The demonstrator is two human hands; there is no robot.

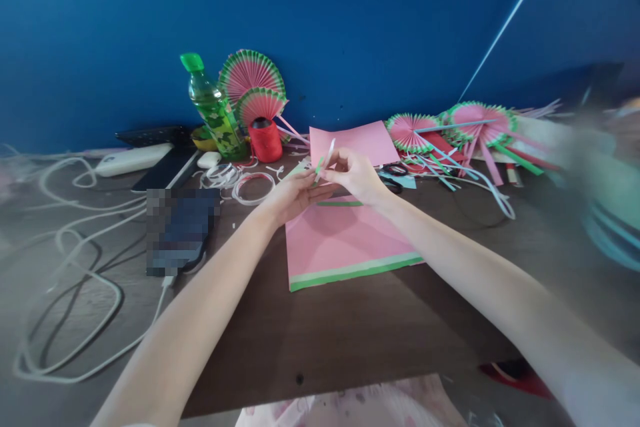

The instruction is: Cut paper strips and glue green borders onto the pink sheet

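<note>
Right fingers [331,175] are pinched on one strip [332,145], left fingers' [314,192] hold unclear; one bottle [216,110], four fans [253,78] are seen behind.

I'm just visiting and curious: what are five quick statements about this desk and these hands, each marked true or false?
1. The right hand holds a thin pale strip. True.
2. The hands are far apart. False: the left hand is close beside the right.
3. The bottle has a green cap. True.
4. The wall is yellow. False: the wall is blue.
5. A red spool stands beside the bottle. True.
</note>
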